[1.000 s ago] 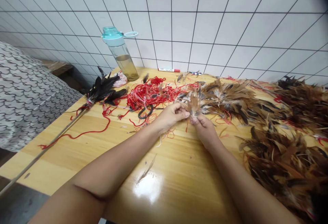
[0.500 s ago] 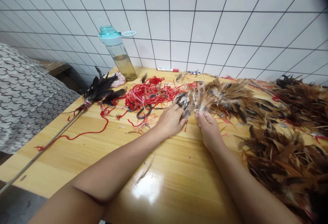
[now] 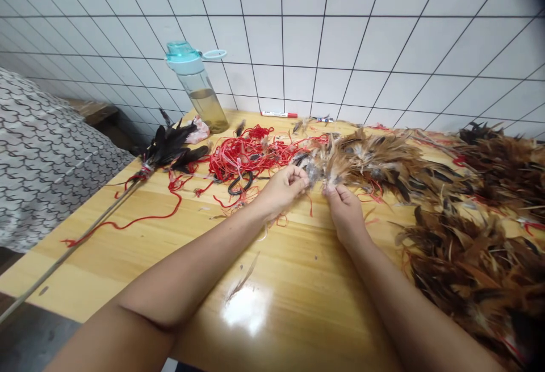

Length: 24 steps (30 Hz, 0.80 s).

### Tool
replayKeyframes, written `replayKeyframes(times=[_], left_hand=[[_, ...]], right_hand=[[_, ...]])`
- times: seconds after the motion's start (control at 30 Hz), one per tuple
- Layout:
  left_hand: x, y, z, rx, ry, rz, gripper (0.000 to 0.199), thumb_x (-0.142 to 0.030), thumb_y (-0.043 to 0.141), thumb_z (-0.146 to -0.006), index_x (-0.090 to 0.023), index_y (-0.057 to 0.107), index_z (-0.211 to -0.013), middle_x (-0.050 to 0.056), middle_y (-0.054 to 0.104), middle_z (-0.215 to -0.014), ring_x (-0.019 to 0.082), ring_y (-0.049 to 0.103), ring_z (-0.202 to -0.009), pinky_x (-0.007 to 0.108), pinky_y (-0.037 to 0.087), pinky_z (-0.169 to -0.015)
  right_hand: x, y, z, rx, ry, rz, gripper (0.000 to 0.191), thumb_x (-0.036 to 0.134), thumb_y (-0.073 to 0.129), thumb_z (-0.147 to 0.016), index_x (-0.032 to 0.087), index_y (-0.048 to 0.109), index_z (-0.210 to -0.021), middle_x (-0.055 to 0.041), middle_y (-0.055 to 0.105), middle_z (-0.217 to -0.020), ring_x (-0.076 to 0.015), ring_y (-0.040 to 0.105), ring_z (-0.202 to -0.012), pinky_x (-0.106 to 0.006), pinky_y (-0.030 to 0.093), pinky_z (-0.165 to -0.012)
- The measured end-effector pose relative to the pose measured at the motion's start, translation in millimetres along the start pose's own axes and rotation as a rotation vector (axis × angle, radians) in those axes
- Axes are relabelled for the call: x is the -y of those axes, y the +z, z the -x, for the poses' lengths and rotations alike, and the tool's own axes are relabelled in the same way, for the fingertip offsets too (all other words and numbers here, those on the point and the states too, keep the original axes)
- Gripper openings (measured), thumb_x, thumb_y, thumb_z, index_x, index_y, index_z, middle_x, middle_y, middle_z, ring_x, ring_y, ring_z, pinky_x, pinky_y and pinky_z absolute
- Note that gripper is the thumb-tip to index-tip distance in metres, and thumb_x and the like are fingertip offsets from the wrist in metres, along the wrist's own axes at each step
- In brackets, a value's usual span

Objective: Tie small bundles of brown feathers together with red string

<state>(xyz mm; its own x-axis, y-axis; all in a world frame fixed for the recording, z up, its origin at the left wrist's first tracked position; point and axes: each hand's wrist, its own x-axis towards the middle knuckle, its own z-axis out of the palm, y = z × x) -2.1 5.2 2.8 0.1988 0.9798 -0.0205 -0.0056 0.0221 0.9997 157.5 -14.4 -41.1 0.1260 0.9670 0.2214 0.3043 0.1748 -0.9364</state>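
The left hand (image 3: 283, 191) and right hand (image 3: 346, 213) sit just apart above the wooden tabletop (image 3: 298, 281), their fingertips pinched on a tuft of brown feathers (image 3: 326, 168), at 1 o'clock from the left hand and 11 o'clock from the right. Small, gentle pinches suit anything this light. A tangle of red cord (image 3: 251, 159) lies at 11 o'clock from the left hand.

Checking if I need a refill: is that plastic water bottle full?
Not full: the plastic bottle holds yellowish-brown liquid only in its lower part, with empty space above it, up to the teal lid.
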Motion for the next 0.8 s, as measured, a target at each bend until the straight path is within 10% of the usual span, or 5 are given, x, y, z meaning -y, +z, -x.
replayKeyframes(times=[0.8], left_hand=[[9.3, 10.1, 3.3, 0.084, -0.129, 0.397, 0.037, -0.026, 0.084, -0.056, -0.014, 0.054, -0.073, -0.005, 0.055, -0.065, 0.004, 0.049, -0.059, 0.02, 0.035, -0.06]], right_hand=[[3.5, 3.7, -0.7, 0.089, -0.053, 0.017, 0.026, 0.037, 0.054, -0.078, 0.02, 0.051, -0.058, 0.0005, 0.051, -0.064, -0.0153, 0.048, -0.065, -0.03, 0.041, -0.066]])
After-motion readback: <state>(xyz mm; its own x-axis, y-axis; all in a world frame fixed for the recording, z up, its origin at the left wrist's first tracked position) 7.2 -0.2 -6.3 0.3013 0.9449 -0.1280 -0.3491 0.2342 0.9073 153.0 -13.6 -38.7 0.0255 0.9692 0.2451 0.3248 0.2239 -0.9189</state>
